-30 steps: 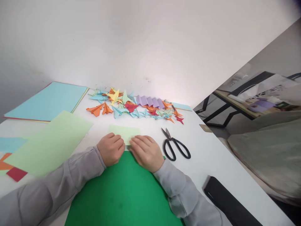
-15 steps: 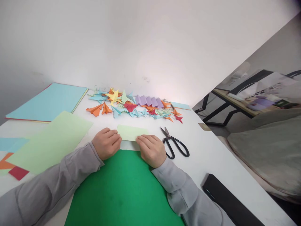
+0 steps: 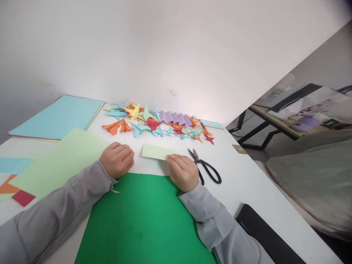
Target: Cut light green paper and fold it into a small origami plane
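My right hand [image 3: 183, 171] rests on the near right end of a small pale green paper strip [image 3: 155, 151] and holds it against the white table [image 3: 247, 176]. My left hand [image 3: 117, 160] lies apart from the strip, to its left, with fingers curled and nothing visible in them, its knuckles on the table by the edge of a large pale green sheet [image 3: 59, 161]. Both hands sit just beyond the far edge of a dark green sheet [image 3: 143, 220]. Black scissors [image 3: 206, 169] lie right beside my right hand.
A heap of folded paper figures [image 3: 156, 124] in many colours lies along the wall. A stack of light blue sheets [image 3: 59, 117] is at the far left, with orange, red and blue scraps [image 3: 13, 183] nearer. A black object [image 3: 264, 234] lies at the near right edge.
My right hand has slid the green strip to the right, toward the scissors. My left hand let go of it and drew back to the left.
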### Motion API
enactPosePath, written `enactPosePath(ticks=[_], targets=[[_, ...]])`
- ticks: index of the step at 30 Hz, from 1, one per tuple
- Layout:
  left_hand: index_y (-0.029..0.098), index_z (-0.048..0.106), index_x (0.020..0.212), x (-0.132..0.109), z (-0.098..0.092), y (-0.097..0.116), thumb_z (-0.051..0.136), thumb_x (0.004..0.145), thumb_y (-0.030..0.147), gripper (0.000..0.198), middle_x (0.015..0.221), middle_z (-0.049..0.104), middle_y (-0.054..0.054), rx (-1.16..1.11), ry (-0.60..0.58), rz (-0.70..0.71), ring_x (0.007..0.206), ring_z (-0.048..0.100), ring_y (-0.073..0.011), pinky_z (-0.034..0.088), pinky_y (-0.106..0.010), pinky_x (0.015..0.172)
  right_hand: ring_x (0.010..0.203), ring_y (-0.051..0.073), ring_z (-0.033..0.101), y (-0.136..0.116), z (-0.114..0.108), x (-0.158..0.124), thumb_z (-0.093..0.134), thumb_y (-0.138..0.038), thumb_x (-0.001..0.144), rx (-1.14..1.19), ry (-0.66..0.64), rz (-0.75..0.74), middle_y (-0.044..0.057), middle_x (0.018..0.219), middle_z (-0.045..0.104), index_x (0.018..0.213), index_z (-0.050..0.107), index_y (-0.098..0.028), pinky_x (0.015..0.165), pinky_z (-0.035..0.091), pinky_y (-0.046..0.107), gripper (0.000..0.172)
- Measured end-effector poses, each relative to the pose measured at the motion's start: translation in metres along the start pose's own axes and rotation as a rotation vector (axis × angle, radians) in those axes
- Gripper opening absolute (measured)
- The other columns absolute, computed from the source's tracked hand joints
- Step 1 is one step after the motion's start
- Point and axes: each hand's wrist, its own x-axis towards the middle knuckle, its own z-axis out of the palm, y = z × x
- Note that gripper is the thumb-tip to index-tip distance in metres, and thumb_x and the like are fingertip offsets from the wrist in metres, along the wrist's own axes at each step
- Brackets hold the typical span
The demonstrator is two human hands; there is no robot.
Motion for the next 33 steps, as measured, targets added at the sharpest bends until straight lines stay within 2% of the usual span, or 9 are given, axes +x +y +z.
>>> enactPosePath(ticks=[4, 8, 11, 13, 21, 26, 29, 31, 33], targets=[[0.014, 0.06, 0.078, 0.004, -0.003, 0.003, 0.06, 0.074, 0.011, 0.005, 0.072, 0.069, -0.006, -0.031, 0.025, -0.047, 0.071, 0.064, -0.0188, 0.045, -0.032, 0.059, 0.082, 0.019, 0.065, -0.001, 0.0, 0.0, 0.049, 0.0, 0.077, 0.004, 0.005, -0.018, 0.008, 0.087, 0.072, 0.094, 0.062, -0.014, 0.07, 0.048, 0.031, 0.026], [0.011, 0.061, 0.088, 0.014, -0.002, 0.024, 0.06, 0.078, 0.021, 0.014, 0.083, 0.07, -0.008, -0.133, -0.011, 0.011, 0.08, 0.064, -0.0216, 0.045, -0.033, 0.063, 0.084, 0.019, 0.064, -0.018, 0.004, 0.009, 0.047, -0.003, 0.079, 0.088, -0.029, -0.103, 0.009, 0.089, 0.072, 0.094, 0.062, -0.013, 0.069, 0.047, 0.031, 0.023], [0.013, 0.06, 0.082, 0.016, 0.001, 0.038, 0.054, 0.081, 0.012, 0.006, 0.08, 0.069, -0.006, -0.159, -0.03, 0.062, 0.078, 0.063, -0.0189, 0.044, -0.033, 0.065, 0.08, 0.019, 0.064, -0.032, 0.006, 0.017, 0.05, -0.007, 0.081, 0.115, -0.048, -0.129, 0.009, 0.084, 0.071, 0.087, 0.063, -0.011, 0.067, 0.046, 0.031, 0.015], [0.015, 0.059, 0.078, 0.015, 0.003, 0.043, 0.049, 0.083, 0.008, 0.013, 0.076, 0.068, -0.005, -0.164, -0.048, 0.072, 0.075, 0.062, -0.0166, 0.044, -0.032, 0.066, 0.077, 0.019, 0.064, -0.036, 0.006, 0.02, 0.053, -0.01, 0.082, 0.117, -0.065, -0.129, 0.008, 0.08, 0.07, 0.082, 0.063, -0.012, 0.066, 0.046, 0.03, 0.01], [0.014, 0.059, 0.08, 0.009, 0.004, 0.031, 0.049, 0.08, 0.006, 0.013, 0.075, 0.069, -0.006, -0.147, 0.018, 0.032, 0.073, 0.063, -0.0176, 0.045, -0.032, 0.061, 0.077, 0.019, 0.063, -0.016, 0.0, 0.012, 0.052, -0.01, 0.079, 0.062, -0.093, -0.119, 0.008, 0.078, 0.07, 0.082, 0.062, -0.013, 0.066, 0.046, 0.031, 0.01], [0.013, 0.06, 0.081, 0.004, 0.004, 0.02, 0.053, 0.077, 0.006, 0.011, 0.074, 0.069, -0.008, -0.098, 0.011, -0.016, 0.072, 0.064, -0.0188, 0.046, -0.032, 0.06, 0.072, 0.019, 0.063, 0.002, -0.005, 0.004, 0.055, -0.006, 0.076, -0.003, -0.007, 0.027, 0.007, 0.072, 0.069, 0.076, 0.061, -0.014, 0.065, 0.048, 0.03, 0.01], [0.013, 0.06, 0.081, 0.004, 0.004, 0.021, 0.052, 0.078, 0.006, 0.01, 0.073, 0.069, -0.007, -0.106, 0.005, -0.006, 0.072, 0.064, -0.0186, 0.046, -0.032, 0.06, 0.079, 0.02, 0.064, -0.005, -0.004, 0.008, 0.056, -0.008, 0.077, 0.053, 0.012, 0.046, 0.009, 0.08, 0.071, 0.084, 0.062, -0.014, 0.07, 0.048, 0.032, 0.01], [0.013, 0.06, 0.081, 0.006, 0.003, 0.025, 0.052, 0.078, 0.006, 0.01, 0.073, 0.069, -0.007, -0.127, 0.0, 0.013, 0.072, 0.064, -0.018, 0.046, -0.031, 0.06, 0.09, 0.022, 0.063, -0.015, -0.001, 0.013, 0.057, -0.014, 0.08, 0.11, -0.059, -0.025, 0.01, 0.091, 0.071, 0.094, 0.062, -0.012, 0.076, 0.048, 0.034, 0.015], [0.012, 0.06, 0.081, 0.01, 0.002, 0.03, 0.053, 0.079, 0.008, 0.009, 0.075, 0.069, -0.006, -0.157, -0.019, 0.029, 0.074, 0.063, -0.0178, 0.046, -0.031, 0.061, 0.09, 0.021, 0.064, -0.025, 0.002, 0.016, 0.054, -0.011, 0.083, 0.123, -0.073, -0.087, 0.009, 0.092, 0.071, 0.094, 0.062, -0.012, 0.075, 0.047, 0.034, 0.014]])
